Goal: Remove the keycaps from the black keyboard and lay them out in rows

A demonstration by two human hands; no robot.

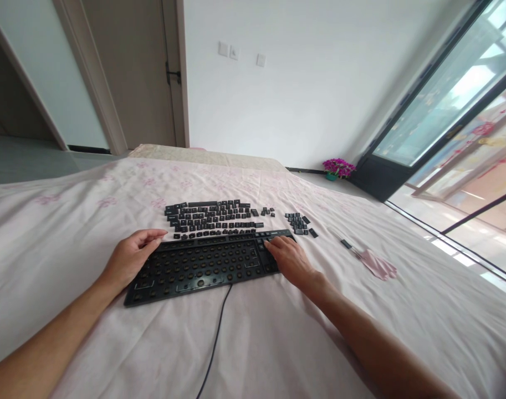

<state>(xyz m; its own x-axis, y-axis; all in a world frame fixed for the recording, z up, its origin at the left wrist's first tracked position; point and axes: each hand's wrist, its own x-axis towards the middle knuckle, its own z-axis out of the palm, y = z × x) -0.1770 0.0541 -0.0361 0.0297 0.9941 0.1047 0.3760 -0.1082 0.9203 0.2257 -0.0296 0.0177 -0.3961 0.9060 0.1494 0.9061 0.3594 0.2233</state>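
Note:
A black keyboard (203, 265) lies slightly slanted on the bed, its keycaps off and the round key seats bare. At its far left corner is my left hand (134, 252), thumb and fingers drawn together; whatever is between them is too small to tell. My right hand (289, 257) lies over the number-pad end, fingers bent and closed on the keyboard there. Just beyond the keyboard, loose black keycaps (213, 216) stand in rows. A smaller group of keycaps (297, 223) sits to the right of them.
A dark cable (217, 332) runs from the keyboard's near edge toward me. On the right lie a thin tool with a black end (346, 244) and a pink cloth (377, 264). The patterned bedsheet (90, 221) has folds. Beyond the bed are a potted purple plant (338, 167) and a glass door (439, 105).

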